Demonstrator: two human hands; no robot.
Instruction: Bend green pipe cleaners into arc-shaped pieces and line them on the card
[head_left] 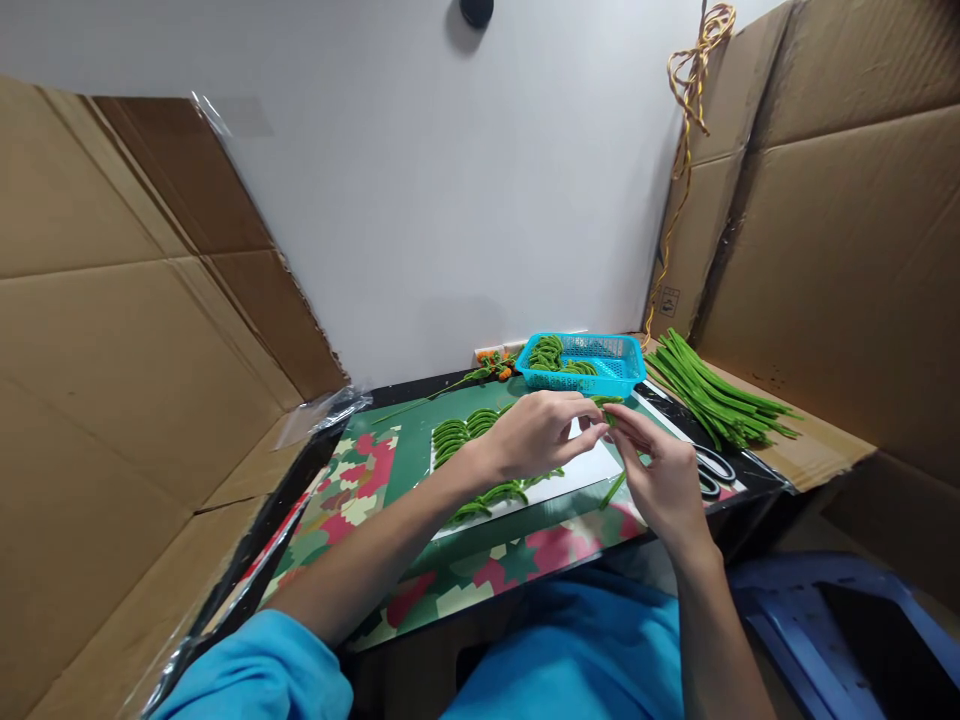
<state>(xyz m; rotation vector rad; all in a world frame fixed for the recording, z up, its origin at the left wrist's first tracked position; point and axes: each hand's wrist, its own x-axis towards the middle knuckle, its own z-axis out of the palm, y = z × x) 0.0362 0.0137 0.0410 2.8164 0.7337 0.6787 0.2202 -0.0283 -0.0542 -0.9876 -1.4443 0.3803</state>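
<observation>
My left hand (541,432) and my right hand (660,478) meet over the right part of a white sheet (581,470). Their fingertips pinch a green fuzzy stem (609,400), and a length of green stem hangs below, beside my right palm. Rows of curved green pieces (450,440) lie on the sheet, partly covered by my left hand and forearm. Behind my hands stands a blue basket (619,365) with more curved green pieces (547,353) in its left half.
A bundle of long green stems (712,390) lies at the right, near black-and-white scissor handles (712,470). Orange flowers (499,365) on a green stem lie at the back. Cardboard panels (112,350) flank the table; a blue plastic chair (847,620) is at lower right.
</observation>
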